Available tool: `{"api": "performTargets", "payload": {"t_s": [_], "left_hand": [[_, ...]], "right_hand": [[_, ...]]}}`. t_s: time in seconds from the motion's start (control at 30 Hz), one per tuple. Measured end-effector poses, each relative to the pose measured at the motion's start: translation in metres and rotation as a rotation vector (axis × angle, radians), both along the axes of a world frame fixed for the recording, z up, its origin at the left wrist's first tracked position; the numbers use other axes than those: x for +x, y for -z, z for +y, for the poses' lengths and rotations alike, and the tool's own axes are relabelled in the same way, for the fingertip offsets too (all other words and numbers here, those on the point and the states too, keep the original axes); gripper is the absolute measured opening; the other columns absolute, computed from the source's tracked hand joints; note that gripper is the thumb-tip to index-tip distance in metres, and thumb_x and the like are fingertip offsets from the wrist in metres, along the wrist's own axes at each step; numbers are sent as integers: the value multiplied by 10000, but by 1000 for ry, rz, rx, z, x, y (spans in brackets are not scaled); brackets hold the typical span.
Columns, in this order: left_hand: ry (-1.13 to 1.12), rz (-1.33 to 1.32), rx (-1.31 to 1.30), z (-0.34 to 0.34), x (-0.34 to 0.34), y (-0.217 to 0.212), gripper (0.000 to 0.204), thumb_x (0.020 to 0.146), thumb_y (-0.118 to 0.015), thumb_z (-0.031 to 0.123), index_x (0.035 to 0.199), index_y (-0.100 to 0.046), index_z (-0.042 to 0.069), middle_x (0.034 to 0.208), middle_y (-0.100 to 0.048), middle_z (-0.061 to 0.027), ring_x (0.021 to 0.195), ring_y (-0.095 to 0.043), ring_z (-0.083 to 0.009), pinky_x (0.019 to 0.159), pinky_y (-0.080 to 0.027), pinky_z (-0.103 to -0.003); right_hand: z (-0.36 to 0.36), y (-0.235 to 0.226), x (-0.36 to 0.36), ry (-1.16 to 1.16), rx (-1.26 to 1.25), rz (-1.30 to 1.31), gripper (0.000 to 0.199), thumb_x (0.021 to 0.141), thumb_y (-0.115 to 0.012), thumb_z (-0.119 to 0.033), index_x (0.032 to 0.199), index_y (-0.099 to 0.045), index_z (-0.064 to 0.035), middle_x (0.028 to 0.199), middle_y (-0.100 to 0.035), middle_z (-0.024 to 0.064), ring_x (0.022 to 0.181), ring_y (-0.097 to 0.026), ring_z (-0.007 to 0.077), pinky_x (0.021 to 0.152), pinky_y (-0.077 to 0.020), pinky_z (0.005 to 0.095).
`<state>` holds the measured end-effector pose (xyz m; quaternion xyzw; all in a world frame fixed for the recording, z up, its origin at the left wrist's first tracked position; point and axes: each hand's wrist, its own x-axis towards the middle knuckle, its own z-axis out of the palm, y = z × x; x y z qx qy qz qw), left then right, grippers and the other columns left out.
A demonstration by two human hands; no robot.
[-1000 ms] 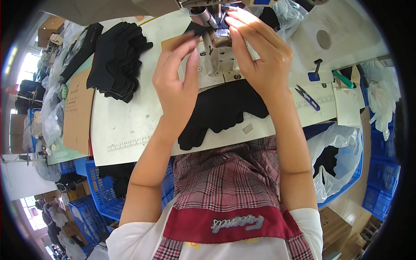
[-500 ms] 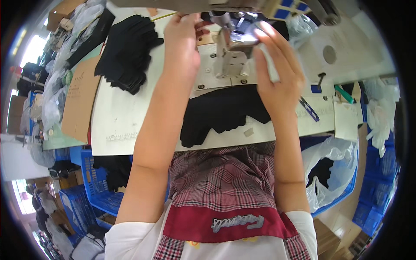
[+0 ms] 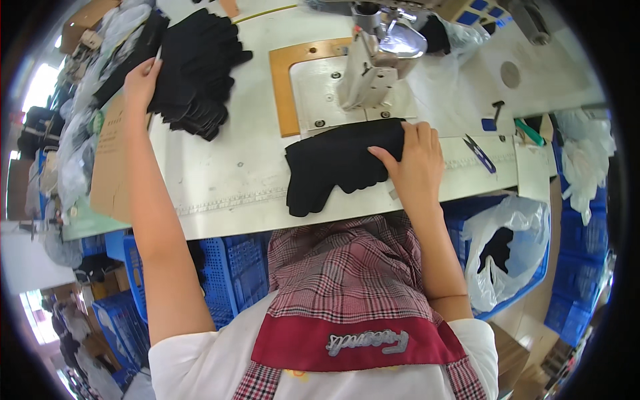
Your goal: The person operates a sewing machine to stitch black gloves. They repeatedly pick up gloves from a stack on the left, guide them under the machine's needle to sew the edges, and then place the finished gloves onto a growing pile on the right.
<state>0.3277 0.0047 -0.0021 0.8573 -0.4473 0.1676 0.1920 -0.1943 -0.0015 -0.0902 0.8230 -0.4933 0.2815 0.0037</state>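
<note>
A stack of black fabric pieces [image 3: 200, 67] with scalloped, finger-like edges lies at the far left of the white table. At its left edge my left hand [image 3: 141, 81] is closed, thumb and fingers pinching the border of the cloth. Nearer to me, in front of the sewing machine [image 3: 373, 73], lies another black fabric bundle [image 3: 340, 157], its scalloped side towards me. My right hand [image 3: 419, 163] grips its right end, thumb on top; the other fingertips bend over the far edge. Nothing dark shows under the machine's needle area.
Thread snips [image 3: 480, 155] lie right of my right hand, with a small dark tool [image 3: 492, 119] beyond. A cardboard sheet [image 3: 113, 167] stands at the table's left. Blue crates [image 3: 233, 270] sit below the table edge; one at the right holds a clear plastic bag [image 3: 517, 273].
My left hand has left the machine for the stack at the far left. My right hand has come down from the machine head onto the near black fabric, whose right end now looks drawn in.
</note>
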Motion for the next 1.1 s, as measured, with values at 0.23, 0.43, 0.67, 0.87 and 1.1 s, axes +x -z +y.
{"api": "performTargets", "payload": {"t_s": [0.23, 0.43, 0.67, 0.87, 1.1], "left_hand": [[645, 76, -436, 37, -236, 2, 144, 835, -709, 106, 976, -727, 91, 992, -691, -68, 889, -587, -281, 864, -469, -381], [905, 208, -217, 41, -351, 66, 308, 825, -754, 137, 1111, -683, 48, 1050, -647, -103, 1007, -568, -305, 902, -452, -391], [848, 824, -73, 36, -349, 3, 191, 921, -701, 169, 1002, -682, -3, 812, -659, -41, 777, -601, -138, 694, -469, -298], [789, 1401, -270, 12, -349, -15, 205, 986, -649, 207, 886, -672, 29, 761, -601, 71, 690, -496, 7, 601, -398, -183], [766, 1371, -330, 0, -347, -17, 225, 984, -631, 210, 849, -662, 32, 762, -584, 76, 705, -497, 3, 631, -404, -184]], "right_hand": [[7, 8, -5, 33, -44, -30, 655, 777, -786, -364, 1207, -593, 90, 1144, -592, 147, 1060, -547, 322, 895, -464, 416], [6, 5, -2, -94, 53, -348, 454, 817, -779, -172, 1171, -601, 48, 1057, -652, 145, 923, -613, 323, 820, -504, 399], [-14, -66, -13, -392, 239, -819, 355, 866, -657, 53, 1209, -610, -22, 902, -682, 97, 748, -675, 226, 674, -516, 301], [-33, -105, -30, -629, -184, -307, 636, 698, -522, 122, 1314, -592, -19, 1355, -565, 163, 1247, -537, 369, 1027, -470, 411], [-37, -93, -4, -495, -384, -195, 564, 675, -615, 43, 1238, -632, 2, 1315, -576, 143, 1189, -568, 335, 972, -501, 438]]}}
